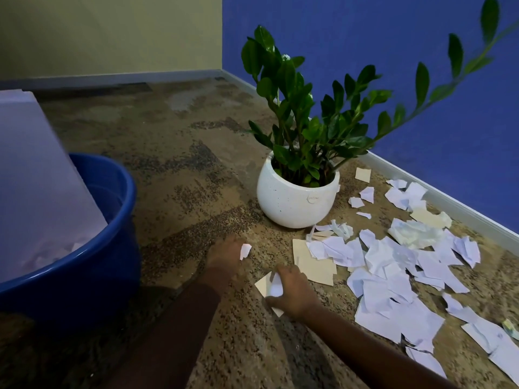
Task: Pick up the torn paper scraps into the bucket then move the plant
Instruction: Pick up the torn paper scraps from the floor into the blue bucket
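Bucket (92, 262): far left, paper already inside.
Left hand (224, 256): blurred, at one scrap (245, 250); grip cannot be told.
Right hand (295, 290): fingers curled round gathered scraps (273, 284).
Plant (297, 192): just beyond, unmoved.
Pile (393, 276): right; best bunched before being lifted.

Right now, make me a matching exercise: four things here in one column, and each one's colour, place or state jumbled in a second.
1. bucket
2. pot
3. paper scraps
4. right hand

A. gripping a few scraps
B. blue, far left
C. spread over the carpet on the right
D. white, round, holding the plant

Pairs: 1-B, 2-D, 3-C, 4-A
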